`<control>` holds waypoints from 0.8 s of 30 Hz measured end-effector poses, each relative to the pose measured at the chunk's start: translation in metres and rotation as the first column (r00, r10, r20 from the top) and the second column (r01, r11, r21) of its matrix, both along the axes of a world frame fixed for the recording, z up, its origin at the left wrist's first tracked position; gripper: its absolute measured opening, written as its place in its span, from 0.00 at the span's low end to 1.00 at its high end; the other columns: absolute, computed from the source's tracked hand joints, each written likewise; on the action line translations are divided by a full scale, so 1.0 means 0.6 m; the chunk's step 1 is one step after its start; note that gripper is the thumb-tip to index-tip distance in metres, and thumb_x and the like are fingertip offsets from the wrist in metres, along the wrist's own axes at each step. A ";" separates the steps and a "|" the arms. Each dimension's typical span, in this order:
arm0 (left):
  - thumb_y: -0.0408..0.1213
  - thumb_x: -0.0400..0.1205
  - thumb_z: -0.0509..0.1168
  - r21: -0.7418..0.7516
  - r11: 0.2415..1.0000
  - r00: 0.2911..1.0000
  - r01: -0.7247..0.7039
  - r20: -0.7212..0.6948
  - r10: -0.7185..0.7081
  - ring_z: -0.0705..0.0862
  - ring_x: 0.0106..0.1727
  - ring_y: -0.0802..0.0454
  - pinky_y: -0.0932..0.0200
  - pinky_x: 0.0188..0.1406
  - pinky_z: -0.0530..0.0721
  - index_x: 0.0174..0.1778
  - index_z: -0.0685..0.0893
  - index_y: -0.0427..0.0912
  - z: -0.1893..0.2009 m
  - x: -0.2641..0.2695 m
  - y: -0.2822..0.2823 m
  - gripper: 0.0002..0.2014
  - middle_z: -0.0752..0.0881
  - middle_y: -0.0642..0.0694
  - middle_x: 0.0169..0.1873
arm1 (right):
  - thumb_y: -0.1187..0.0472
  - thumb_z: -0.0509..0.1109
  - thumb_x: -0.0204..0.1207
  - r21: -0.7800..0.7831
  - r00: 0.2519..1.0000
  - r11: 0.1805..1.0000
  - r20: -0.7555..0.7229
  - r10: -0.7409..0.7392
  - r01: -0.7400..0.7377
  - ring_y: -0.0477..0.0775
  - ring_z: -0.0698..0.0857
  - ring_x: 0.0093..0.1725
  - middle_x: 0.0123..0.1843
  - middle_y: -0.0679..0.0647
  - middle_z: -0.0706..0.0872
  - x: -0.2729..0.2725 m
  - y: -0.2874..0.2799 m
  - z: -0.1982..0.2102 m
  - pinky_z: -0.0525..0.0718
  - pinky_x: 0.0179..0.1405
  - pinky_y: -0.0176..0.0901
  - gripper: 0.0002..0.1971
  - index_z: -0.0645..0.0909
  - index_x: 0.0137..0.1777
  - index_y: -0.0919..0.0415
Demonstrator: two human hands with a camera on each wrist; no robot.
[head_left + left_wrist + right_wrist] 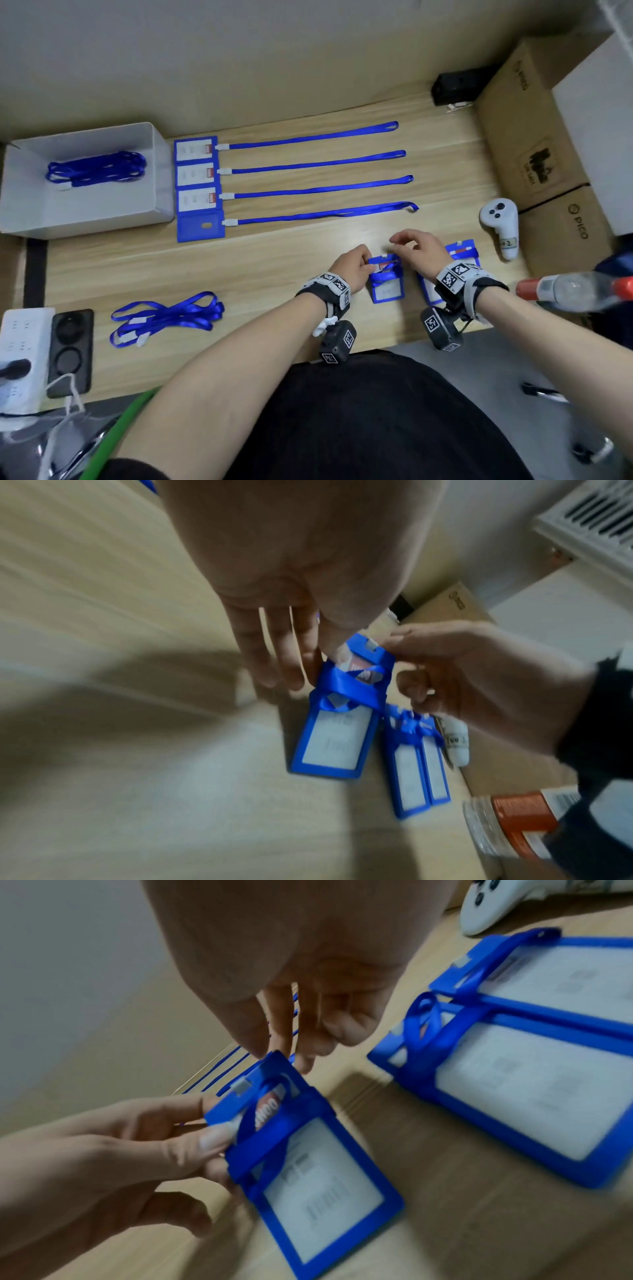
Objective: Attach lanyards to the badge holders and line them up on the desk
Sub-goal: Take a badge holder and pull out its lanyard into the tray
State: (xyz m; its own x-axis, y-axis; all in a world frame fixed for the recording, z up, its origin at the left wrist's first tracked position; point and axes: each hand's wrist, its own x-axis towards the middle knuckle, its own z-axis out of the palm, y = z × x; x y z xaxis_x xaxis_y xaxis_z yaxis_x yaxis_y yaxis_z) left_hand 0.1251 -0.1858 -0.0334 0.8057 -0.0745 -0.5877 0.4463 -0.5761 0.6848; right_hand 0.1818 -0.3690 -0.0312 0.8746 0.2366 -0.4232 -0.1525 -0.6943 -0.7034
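Four finished badge holders (197, 186) lie lined up at the worktop (308, 260) rear, lanyards stretched rightward. I count two more near my right wrist, loose lanyards left. My left hand (352, 270) pinches the fifth holder (386, 279) near the front edge, long axis pointing away from me, clip end far. Right hand (419, 250) fingers part-curled; whether they grip the clip, I cannot tell.

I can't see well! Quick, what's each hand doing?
Left hand: pinches the badge holder at its top edge.
Right hand: fingers at the holder's top corner; grip cannot be told.
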 end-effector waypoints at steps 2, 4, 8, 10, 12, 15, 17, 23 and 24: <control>0.35 0.82 0.66 -0.015 0.999 0.999 -0.031 0.013 0.031 0.78 0.37 0.46 0.51 0.44 0.79 0.44 0.76 0.46 0.012 0.000 0.038 0.05 0.79 0.51 0.32 | 0.56 0.72 0.79 0.031 0.997 0.998 -0.055 0.061 -0.059 0.50 0.84 0.44 0.44 0.48 0.90 0.001 0.036 0.004 0.80 0.50 0.47 0.05 0.88 0.45 0.53; 0.35 0.83 0.66 0.005 0.999 0.998 -0.050 0.031 0.049 0.78 0.37 0.46 0.50 0.45 0.81 0.45 0.76 0.46 0.024 0.003 0.078 0.04 0.80 0.50 0.32 | 0.56 0.70 0.81 0.079 0.993 0.993 -0.078 0.093 -0.087 0.47 0.81 0.36 0.32 0.42 0.85 -0.001 0.077 0.012 0.77 0.44 0.45 0.12 0.85 0.35 0.50; 0.37 0.83 0.66 0.058 0.986 0.985 -0.155 0.085 0.150 0.78 0.37 0.47 0.50 0.44 0.79 0.45 0.75 0.47 0.055 0.007 0.163 0.05 0.79 0.51 0.31 | 0.57 0.71 0.81 0.201 0.985 0.968 -0.054 0.163 -0.150 0.38 0.76 0.29 0.30 0.42 0.83 0.000 0.168 0.037 0.73 0.35 0.37 0.09 0.87 0.40 0.57; 0.39 0.83 0.66 0.069 0.975 0.973 -0.212 0.106 0.204 0.77 0.36 0.48 0.51 0.42 0.78 0.46 0.75 0.47 0.073 0.008 0.203 0.05 0.78 0.52 0.31 | 0.60 0.73 0.79 0.250 0.978 0.949 -0.027 0.208 -0.194 0.43 0.79 0.36 0.38 0.50 0.86 0.006 0.209 0.047 0.76 0.38 0.38 0.03 0.87 0.46 0.57; 0.39 0.84 0.65 0.070 0.965 0.963 -0.254 0.112 0.246 0.77 0.35 0.49 0.53 0.39 0.76 0.47 0.75 0.47 0.092 0.006 0.240 0.04 0.78 0.51 0.30 | 0.59 0.74 0.77 0.261 0.966 0.933 -0.003 0.258 -0.248 0.49 0.79 0.39 0.42 0.54 0.86 0.016 0.246 0.062 0.78 0.43 0.46 0.03 0.86 0.48 0.51; 0.39 0.84 0.64 0.024 0.948 0.941 -0.319 0.130 0.313 0.78 0.33 0.48 0.54 0.36 0.77 0.49 0.76 0.47 0.116 0.005 0.287 0.03 0.79 0.50 0.30 | 0.59 0.75 0.76 0.278 0.941 0.902 0.022 0.339 -0.331 0.49 0.77 0.37 0.39 0.51 0.83 0.027 0.302 0.091 0.76 0.42 0.46 0.06 0.86 0.52 0.54; 0.39 0.84 0.65 -0.008 0.941 0.931 -0.338 0.144 0.336 0.82 0.38 0.47 0.54 0.40 0.81 0.50 0.78 0.47 0.129 0.004 0.311 0.03 0.81 0.50 0.33 | 0.56 0.77 0.75 0.255 0.924 0.892 0.023 0.381 -0.374 0.47 0.75 0.33 0.34 0.50 0.81 0.029 0.334 0.109 0.74 0.36 0.42 0.08 0.85 0.52 0.54; 0.39 0.85 0.64 -0.121 0.917 0.910 -0.380 0.128 0.394 0.87 0.45 0.49 0.59 0.41 0.84 0.52 0.80 0.47 0.157 -0.002 0.361 0.02 0.87 0.47 0.42 | 0.56 0.75 0.77 0.251 0.921 0.901 -0.070 0.383 -0.355 0.48 0.82 0.31 0.34 0.54 0.88 0.030 0.391 0.137 0.80 0.36 0.43 0.06 0.86 0.44 0.58; 0.38 0.85 0.64 -0.133 0.908 0.902 -0.398 0.121 0.414 0.86 0.42 0.53 0.67 0.37 0.82 0.52 0.80 0.46 0.161 -0.005 0.367 0.03 0.87 0.48 0.42 | 0.56 0.75 0.77 0.252 0.935 0.913 -0.067 0.347 -0.321 0.48 0.80 0.31 0.32 0.52 0.86 0.029 0.397 0.142 0.79 0.36 0.44 0.06 0.85 0.41 0.57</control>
State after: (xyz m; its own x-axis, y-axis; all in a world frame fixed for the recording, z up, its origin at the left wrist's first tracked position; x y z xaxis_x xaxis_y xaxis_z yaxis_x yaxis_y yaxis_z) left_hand 0.1222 0.0346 0.0635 0.8535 0.2240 -0.4705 0.5193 -0.2893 0.8042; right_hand 0.1993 -0.1309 0.0538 0.6792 0.6107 -0.4071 -0.0242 -0.5358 -0.8440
